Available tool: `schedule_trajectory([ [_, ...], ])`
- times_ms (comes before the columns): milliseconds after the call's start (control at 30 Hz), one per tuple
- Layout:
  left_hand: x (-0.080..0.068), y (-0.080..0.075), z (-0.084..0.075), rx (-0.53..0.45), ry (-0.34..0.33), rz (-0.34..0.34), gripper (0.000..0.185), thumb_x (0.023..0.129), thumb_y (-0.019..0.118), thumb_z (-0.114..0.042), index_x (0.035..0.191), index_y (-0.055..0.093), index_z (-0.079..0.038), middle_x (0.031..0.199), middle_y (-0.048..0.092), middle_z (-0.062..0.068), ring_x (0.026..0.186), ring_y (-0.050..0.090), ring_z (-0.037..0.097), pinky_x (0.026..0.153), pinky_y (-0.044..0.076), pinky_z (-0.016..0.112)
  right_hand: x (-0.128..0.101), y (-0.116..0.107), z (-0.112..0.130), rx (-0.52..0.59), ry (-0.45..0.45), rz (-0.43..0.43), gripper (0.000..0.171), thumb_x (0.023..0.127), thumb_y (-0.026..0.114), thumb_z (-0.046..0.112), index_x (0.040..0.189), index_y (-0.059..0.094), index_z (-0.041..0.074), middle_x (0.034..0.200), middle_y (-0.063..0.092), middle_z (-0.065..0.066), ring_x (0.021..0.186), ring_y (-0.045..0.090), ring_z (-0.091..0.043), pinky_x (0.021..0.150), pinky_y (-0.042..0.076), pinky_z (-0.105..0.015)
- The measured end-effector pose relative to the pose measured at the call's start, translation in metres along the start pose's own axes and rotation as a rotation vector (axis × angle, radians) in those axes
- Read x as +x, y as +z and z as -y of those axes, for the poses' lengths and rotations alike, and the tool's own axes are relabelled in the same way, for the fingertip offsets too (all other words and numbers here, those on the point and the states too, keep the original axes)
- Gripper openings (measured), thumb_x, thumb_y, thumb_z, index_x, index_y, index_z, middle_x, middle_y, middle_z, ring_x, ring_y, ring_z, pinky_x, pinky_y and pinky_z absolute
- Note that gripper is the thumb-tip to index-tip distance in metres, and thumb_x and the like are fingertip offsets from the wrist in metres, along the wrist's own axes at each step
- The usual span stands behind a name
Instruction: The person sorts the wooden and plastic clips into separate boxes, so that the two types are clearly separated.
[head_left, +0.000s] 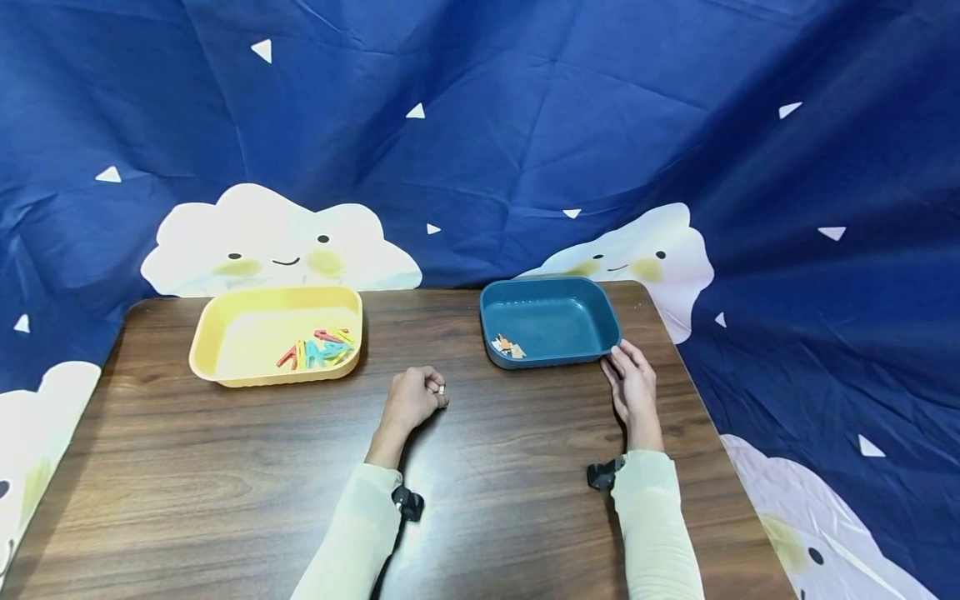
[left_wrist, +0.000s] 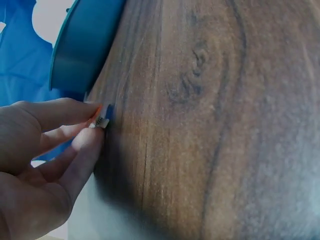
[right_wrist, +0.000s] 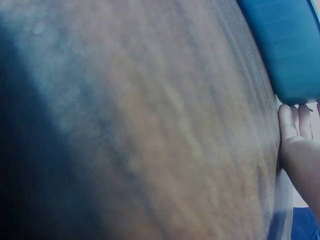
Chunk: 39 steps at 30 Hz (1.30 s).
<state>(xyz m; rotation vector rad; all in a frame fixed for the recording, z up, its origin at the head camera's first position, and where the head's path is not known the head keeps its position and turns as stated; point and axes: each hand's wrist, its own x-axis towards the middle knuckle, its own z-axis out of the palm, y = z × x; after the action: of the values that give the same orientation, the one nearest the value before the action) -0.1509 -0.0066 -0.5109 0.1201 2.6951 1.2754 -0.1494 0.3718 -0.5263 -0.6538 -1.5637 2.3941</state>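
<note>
My left hand (head_left: pixel 416 398) is over the middle of the table, pinching a small light piece with orange and blue edges (left_wrist: pixel 102 121) between thumb and fingertips, close to the wood. What kind of piece it is, I cannot tell. Ahead and to the right stands a dark blue tray (head_left: pixel 555 361), with a few small orange, white and tan flat pieces (head_left: pixel 508 346) in its near left corner. At the tray's near right corner, my right hand (head_left: pixel 633 383) touches the outside with extended fingers (right_wrist: pixel 287 122); part of this hand is out of the right wrist view.
At the back left of the wooden table (head_left: pixel 225 467) stands a yellow tray (head_left: pixel 247 325). Several red, yellow and blue clothespins (head_left: pixel 318 350) lie in its right side. A blue curtain (head_left: pixel 480 125) with cloud prints hangs behind the table and along its right edge.
</note>
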Motion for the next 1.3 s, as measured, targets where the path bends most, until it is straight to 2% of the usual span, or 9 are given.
schedule_trajectory([
  [200,0.001,0.0,-0.001,0.034,0.043,-0.011,0.019,0.071,0.08,0.002,0.084,0.074,-0.011,0.072,0.065,-0.007,0.07,0.06,0.012,0.074,0.053,0.035,0.0,0.001,0.0,-0.003,-0.004,-0.007,0.031,0.101,0.063,0.009,0.132,0.059,0.004,0.117,0.063,-0.001,0.118,0.056,-0.019,0.114,0.039,-0.041],
  [400,0.002,-0.002,-0.003,0.051,0.03,-0.006,0.018,0.072,0.08,0.001,0.083,0.075,-0.011,0.07,0.063,-0.008,0.068,0.058,0.013,0.073,0.052,0.035,-0.002,0.002,0.001,0.004,-0.001,-0.007,0.033,0.102,0.062,0.009,0.133,0.057,0.001,0.116,0.063,-0.001,0.118,0.056,-0.02,0.114,0.039,-0.04],
  [733,0.004,0.001,0.004,-0.052,-0.034,-0.018,0.015,0.073,0.081,-0.002,0.083,0.079,-0.013,0.071,0.069,-0.007,0.067,0.063,0.008,0.075,0.053,0.033,-0.002,0.001,0.002,0.005,0.014,0.0,0.036,0.102,0.062,0.009,0.136,0.055,0.001,0.119,0.062,-0.001,0.12,0.055,-0.019,0.115,0.037,-0.041],
  [1100,0.005,0.002,0.007,-0.149,-0.054,-0.043,0.02,0.072,0.079,0.0,0.089,0.079,-0.009,0.077,0.073,0.0,0.068,0.066,0.009,0.076,0.053,0.034,-0.001,-0.001,0.001,0.003,0.007,-0.001,0.034,0.101,0.063,0.01,0.134,0.057,0.002,0.118,0.062,-0.001,0.12,0.055,-0.019,0.114,0.038,-0.04],
  [1300,0.005,0.005,0.009,-0.166,-0.032,-0.069,0.019,0.073,0.079,0.002,0.089,0.079,-0.008,0.076,0.073,-0.003,0.068,0.066,0.008,0.076,0.053,0.034,-0.001,-0.001,0.001,0.0,0.006,-0.001,0.033,0.101,0.063,0.01,0.133,0.058,0.002,0.118,0.062,-0.001,0.119,0.055,-0.019,0.114,0.038,-0.04],
])
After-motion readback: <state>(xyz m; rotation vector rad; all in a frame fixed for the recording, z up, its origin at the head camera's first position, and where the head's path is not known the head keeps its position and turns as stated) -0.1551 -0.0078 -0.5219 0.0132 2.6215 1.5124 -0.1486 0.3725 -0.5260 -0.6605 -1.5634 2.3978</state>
